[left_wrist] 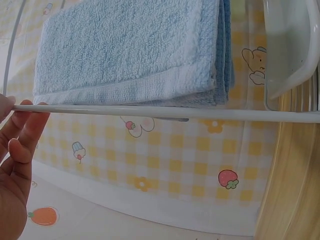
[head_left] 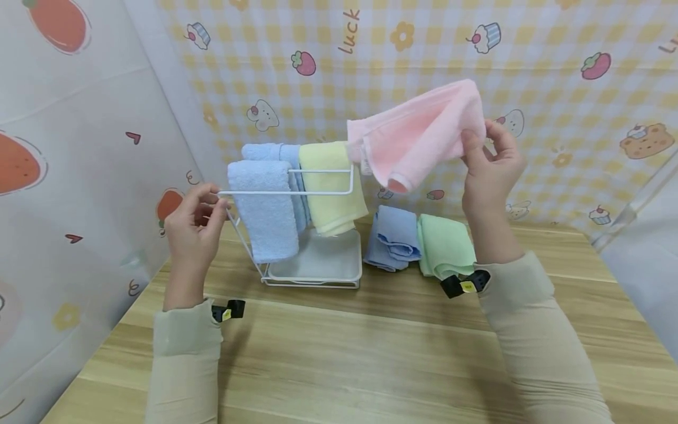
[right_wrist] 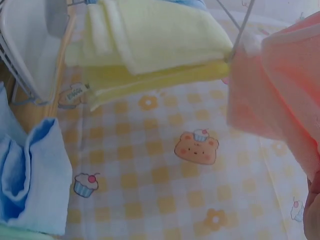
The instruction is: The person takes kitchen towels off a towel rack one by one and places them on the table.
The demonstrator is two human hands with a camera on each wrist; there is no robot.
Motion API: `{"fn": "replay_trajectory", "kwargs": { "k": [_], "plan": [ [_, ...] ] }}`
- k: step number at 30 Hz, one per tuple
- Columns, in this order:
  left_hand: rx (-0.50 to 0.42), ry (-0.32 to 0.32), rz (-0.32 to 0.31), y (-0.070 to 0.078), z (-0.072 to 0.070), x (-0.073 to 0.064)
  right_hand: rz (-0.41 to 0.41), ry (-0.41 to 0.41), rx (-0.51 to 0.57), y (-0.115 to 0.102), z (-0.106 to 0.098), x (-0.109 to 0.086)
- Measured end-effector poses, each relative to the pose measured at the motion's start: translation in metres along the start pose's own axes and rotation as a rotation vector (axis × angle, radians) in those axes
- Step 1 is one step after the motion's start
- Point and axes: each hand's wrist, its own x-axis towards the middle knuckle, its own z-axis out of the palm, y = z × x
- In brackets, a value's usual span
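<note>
My right hand (head_left: 492, 168) pinches one end of a pink towel (head_left: 424, 129) between thumb and fingers. The towel stretches left in the air, its far end overlapping the right end of a white wire towel rack (head_left: 312, 193). At the rack's upper left corner, my left hand (head_left: 192, 229) pinches the wire with thumb and fingertips, as the left wrist view also shows. Folded over the rack's bars are a light blue towel (head_left: 265, 218) at the front, another blue towel (head_left: 270, 151) behind it, and a yellow towel (head_left: 331, 197) beside them.
A pale tray (head_left: 341, 259) sits in the rack's base on the wooden table (head_left: 349, 353). Right of it lie a folded blue towel (head_left: 397, 232) and a folded green towel (head_left: 447, 244). A checked, printed cloth (head_left: 424, 35) hangs behind the table.
</note>
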Motion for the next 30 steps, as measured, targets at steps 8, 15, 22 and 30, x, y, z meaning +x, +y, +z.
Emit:
{"fn": "replay_trajectory", "kwargs": {
  "k": [8, 15, 22, 30],
  "plan": [
    [-0.002, 0.006, -0.014, 0.002, 0.000, 0.000, 0.006, 0.007, -0.061, -0.003, -0.026, 0.009],
    [0.017, -0.001, -0.042, 0.003, 0.000, -0.001, 0.028, 0.010, -0.148, -0.013, -0.058, 0.015],
    [0.008, -0.001, -0.050, 0.003, 0.000, -0.001, 0.049, -0.056, -0.311, -0.026, -0.096, 0.025],
    [0.002, -0.002, -0.043, 0.002, 0.001, -0.001, 0.082, -0.153, -0.362, -0.042, -0.127, 0.028]
  ]
}}
